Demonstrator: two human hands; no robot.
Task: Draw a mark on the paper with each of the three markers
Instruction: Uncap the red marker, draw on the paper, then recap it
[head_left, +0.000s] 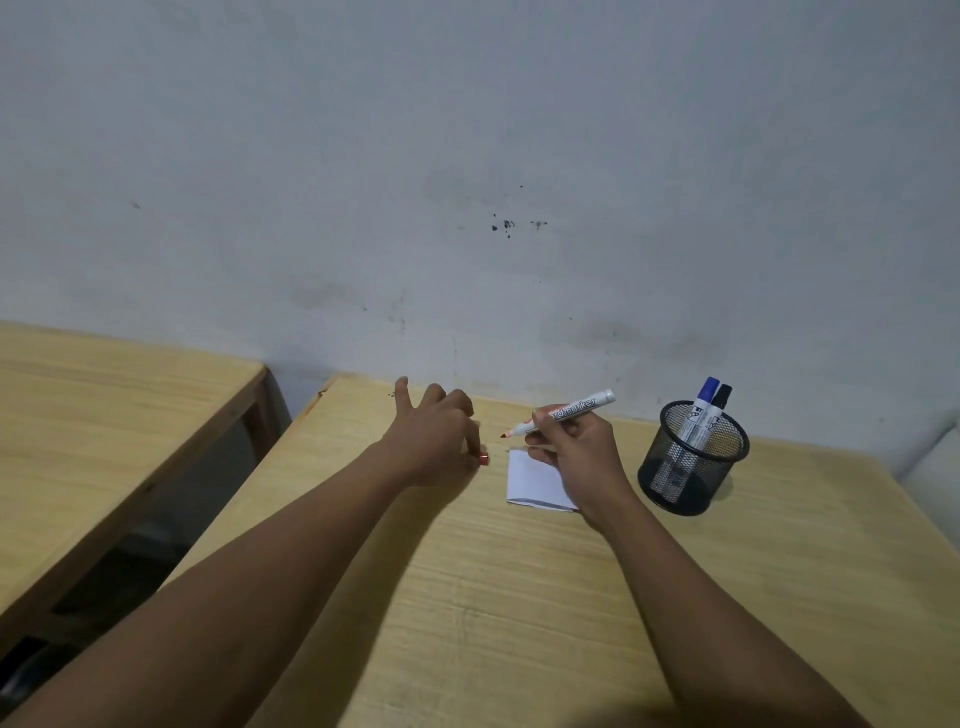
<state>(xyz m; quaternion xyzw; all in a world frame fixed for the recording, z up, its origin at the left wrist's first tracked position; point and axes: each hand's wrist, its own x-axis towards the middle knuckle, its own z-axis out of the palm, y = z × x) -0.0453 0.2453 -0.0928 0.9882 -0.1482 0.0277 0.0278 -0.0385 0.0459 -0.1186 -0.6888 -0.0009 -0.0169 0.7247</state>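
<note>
My right hand (576, 457) grips an uncapped red marker (566, 413), white-bodied, with its tip pointing left just above the far edge of a small white paper (530, 480). The paper lies on the wooden table (519, 597), partly under my right hand. My left hand (436, 436) rests to the paper's left and pinches the marker's red cap (484, 459) against the tabletop. A blue-capped marker (702, 410) and a black-capped marker (719, 413) stand upright in a black mesh cup (691, 467) to the right.
A grey stained wall (467, 182) rises right behind the table. A second wooden table (104, 415) stands to the left across a dark gap. A pale object (935, 467) shows at the right edge.
</note>
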